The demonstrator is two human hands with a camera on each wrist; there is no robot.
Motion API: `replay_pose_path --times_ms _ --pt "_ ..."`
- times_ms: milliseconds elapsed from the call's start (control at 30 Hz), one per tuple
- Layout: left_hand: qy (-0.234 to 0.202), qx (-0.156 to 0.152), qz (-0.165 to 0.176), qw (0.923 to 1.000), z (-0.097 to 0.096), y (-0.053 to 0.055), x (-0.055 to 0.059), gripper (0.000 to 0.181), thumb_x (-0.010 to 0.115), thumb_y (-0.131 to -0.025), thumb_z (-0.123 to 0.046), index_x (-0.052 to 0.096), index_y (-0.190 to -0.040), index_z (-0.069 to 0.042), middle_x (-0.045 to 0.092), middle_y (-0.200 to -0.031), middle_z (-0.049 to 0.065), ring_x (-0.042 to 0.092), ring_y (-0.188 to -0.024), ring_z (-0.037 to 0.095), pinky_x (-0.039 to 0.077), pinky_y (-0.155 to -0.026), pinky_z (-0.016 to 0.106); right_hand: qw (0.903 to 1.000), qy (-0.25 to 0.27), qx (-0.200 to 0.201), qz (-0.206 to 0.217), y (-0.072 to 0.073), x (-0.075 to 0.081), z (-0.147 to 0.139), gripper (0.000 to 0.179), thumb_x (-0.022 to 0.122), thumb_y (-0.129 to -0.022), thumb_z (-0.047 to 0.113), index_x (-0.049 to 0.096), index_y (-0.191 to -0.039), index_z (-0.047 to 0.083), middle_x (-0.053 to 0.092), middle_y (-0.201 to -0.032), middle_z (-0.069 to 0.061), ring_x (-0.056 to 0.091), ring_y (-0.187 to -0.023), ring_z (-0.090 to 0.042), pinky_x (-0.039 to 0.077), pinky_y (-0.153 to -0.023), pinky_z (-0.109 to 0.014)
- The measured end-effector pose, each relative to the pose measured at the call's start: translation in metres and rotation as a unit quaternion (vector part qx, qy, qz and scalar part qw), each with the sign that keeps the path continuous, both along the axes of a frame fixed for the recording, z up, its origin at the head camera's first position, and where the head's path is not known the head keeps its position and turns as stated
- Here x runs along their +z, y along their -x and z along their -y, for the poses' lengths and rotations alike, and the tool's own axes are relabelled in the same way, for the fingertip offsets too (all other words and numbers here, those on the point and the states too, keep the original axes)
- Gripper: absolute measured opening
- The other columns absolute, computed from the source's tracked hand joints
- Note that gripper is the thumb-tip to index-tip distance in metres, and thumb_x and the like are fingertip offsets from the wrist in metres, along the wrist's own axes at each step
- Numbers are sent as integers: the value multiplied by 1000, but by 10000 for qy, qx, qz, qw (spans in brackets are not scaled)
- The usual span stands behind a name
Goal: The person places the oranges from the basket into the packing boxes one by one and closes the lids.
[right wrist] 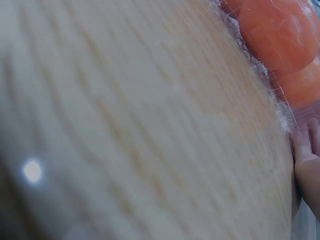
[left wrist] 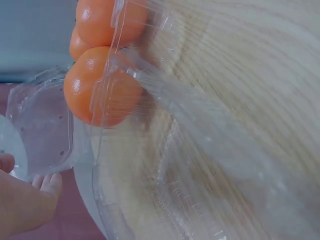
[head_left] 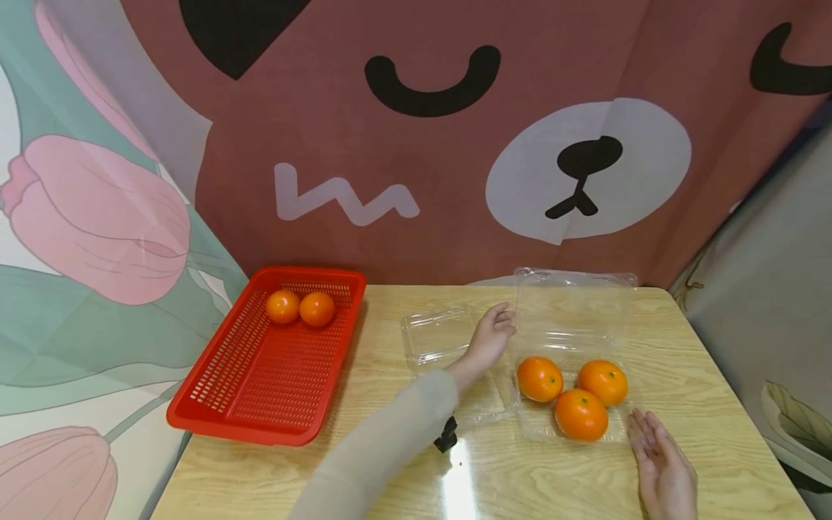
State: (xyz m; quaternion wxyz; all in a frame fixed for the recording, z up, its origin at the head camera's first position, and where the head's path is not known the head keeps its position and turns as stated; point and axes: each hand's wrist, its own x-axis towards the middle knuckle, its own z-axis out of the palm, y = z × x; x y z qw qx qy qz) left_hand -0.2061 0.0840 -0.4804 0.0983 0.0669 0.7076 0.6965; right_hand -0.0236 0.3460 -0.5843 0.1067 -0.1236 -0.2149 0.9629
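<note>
Three oranges (head_left: 581, 414) sit in the base of a clear plastic clamshell box (head_left: 539, 432), whose lid (head_left: 572, 307) stands raised at the back. My left hand (head_left: 489, 338) is at the left edge of that lid, fingers loosely bent; whether they touch it I cannot tell. In the left wrist view the hand (left wrist: 25, 202) shows near the lid (left wrist: 42, 125), holding nothing. Beside the box's front right corner, my right hand (head_left: 664, 462) lies with fingers extended and palm turned up toward the box. Its fingertips are close to the box's edge in the right wrist view.
A red perforated basket (head_left: 260, 430) on the left holds two oranges (head_left: 300, 308) at its far end. Another clear plastic box (head_left: 438, 336) lies open on the wooden table (head_left: 689, 354), partly behind my left arm. A printed curtain (head_left: 325, 130) hangs behind the table.
</note>
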Motion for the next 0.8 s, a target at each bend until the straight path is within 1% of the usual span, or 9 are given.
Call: replay_pose_path --times_ms 67,133,267,367,433,533,633,700,800 --pt "21 -148 -62 9999 3 -2 2 50 57 -94 0 47 -143 0 59 -128 17 55 -123 33 48 -99 33 10000 14 15 -26 0 0 0 29 44 -106 11 63 -126 1 69 -117 -13 64 -113 -18 49 -97 -28" --pt "143 -293 -150 9994 7 -5 4 48 57 -96 -3 49 -143 -4 60 -127 15 57 -122 32 49 -97 32 9998 114 74 -157 0 -1 -1 30 42 -106 11 63 -126 0 68 -117 -14 63 -114 -19 48 -98 -28" --pt "526 -593 -372 9962 15 -8 7 44 58 -98 -8 55 -142 -13 62 -122 12 62 -111 22 50 -89 27 9985 289 182 -435 1 -2 -1 33 38 -107 10 62 -126 -3 67 -119 -17 63 -116 -21 48 -99 -30" --pt "827 -941 -598 9903 21 -10 8 41 60 -99 -11 57 -140 -16 62 -122 8 63 -104 14 51 -85 24 9981 315 207 -491 1 -2 0 33 38 -108 10 62 -125 -3 67 -119 -17 63 -116 -22 48 -99 -30" --pt "1089 -1223 -823 9831 25 -12 8 40 60 -100 -16 58 -140 -18 61 -123 3 62 -103 10 51 -85 23 9977 347 229 -540 1 -1 0 33 38 -108 9 62 -125 -4 67 -119 -18 63 -116 -22 48 -99 -31" --pt "1534 -1571 -1323 9666 30 -14 9 39 61 -100 -24 59 -138 -21 60 -125 -3 62 -103 8 50 -89 24 9963 428 277 -685 1 -2 0 34 35 -108 9 62 -125 -6 67 -119 -20 62 -116 -24 48 -99 -32" --pt "2025 -1777 -1881 9445 33 -17 9 38 62 -99 -29 60 -137 -23 60 -126 -6 62 -103 5 49 -92 24 9965 420 279 -666 2 -1 0 34 35 -108 9 62 -124 -5 67 -119 -19 63 -116 -24 49 -98 -32" --pt "2341 -1900 -2179 9282 35 -19 10 39 63 -98 -30 60 -136 -25 59 -128 -7 61 -103 3 50 -92 26 9973 464 245 -509 3 0 -1 33 37 -108 9 62 -124 -4 67 -118 -19 63 -115 -23 47 -100 -31" --pt "2876 -2135 -2514 8992 36 -24 11 39 64 -97 -31 60 -136 -27 57 -129 -11 58 -105 2 49 -88 20 9985 530 130 -65 2 2 -5 29 42 -107 10 64 -121 -2 68 -114 -17 65 -111 -23 46 -101 -29"
